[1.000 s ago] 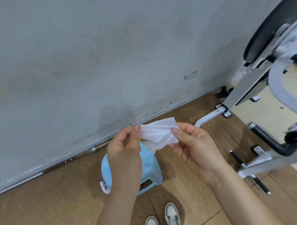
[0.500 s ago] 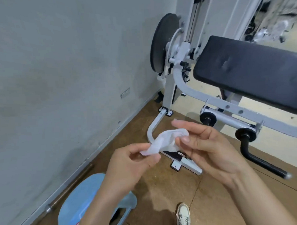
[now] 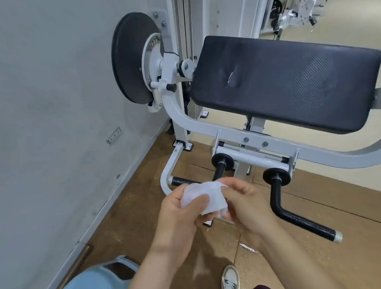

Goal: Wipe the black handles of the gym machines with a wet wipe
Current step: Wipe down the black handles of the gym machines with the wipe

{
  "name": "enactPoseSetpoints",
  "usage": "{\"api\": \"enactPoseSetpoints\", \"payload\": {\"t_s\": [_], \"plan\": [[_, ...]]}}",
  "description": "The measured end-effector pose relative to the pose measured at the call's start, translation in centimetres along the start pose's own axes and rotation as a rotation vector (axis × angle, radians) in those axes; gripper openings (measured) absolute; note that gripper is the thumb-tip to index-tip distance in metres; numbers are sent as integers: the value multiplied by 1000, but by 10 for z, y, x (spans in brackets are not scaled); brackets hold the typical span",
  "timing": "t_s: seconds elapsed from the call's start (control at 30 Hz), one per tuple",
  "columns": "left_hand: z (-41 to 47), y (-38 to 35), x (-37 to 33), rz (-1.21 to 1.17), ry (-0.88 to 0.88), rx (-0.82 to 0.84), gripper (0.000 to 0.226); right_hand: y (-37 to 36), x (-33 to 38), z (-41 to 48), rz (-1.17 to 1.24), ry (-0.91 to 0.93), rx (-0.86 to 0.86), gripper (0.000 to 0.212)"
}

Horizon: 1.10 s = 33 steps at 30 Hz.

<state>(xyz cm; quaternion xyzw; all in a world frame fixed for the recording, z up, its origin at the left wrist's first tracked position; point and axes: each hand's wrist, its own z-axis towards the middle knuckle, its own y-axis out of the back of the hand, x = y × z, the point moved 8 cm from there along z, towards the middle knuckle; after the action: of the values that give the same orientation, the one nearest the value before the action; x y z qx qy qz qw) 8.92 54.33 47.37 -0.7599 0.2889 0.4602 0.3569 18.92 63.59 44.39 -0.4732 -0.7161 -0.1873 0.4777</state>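
White wet wipe [image 3: 207, 196] is bunched up, fingers of left hand [image 3: 179, 219] and right hand [image 3: 248, 205] curled round it. Just past them hangs an untouched black handle [image 3: 297, 219] under the white frame [image 3: 259, 142]. Black pad [image 3: 291, 81] above, blue stool [image 3: 93, 284] by the wall.

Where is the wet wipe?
In the head view, low centre: the wet wipe is bunched between the left hand and right hand, left of the bent black handle.
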Motion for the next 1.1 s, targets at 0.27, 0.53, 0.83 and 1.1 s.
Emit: {"api": "enactPoseSetpoints", "payload": {"t_s": [0.27, 0.53, 0.83, 1.1], "plan": [[52, 19, 26, 36, 172, -204, 12, -31, -33, 52, 615, -289, 205, 25], [117, 84, 23, 343, 133, -196, 23, -60, -56, 105, 254, -109, -95, 18], [200, 136, 48, 959, -147, 124, 18, -105, -82, 160, -785, 303, -489, 18], [216, 154, 81, 1095, -465, 200, 27, -124, -118, 166, -1061, 499, -530, 38]]}}
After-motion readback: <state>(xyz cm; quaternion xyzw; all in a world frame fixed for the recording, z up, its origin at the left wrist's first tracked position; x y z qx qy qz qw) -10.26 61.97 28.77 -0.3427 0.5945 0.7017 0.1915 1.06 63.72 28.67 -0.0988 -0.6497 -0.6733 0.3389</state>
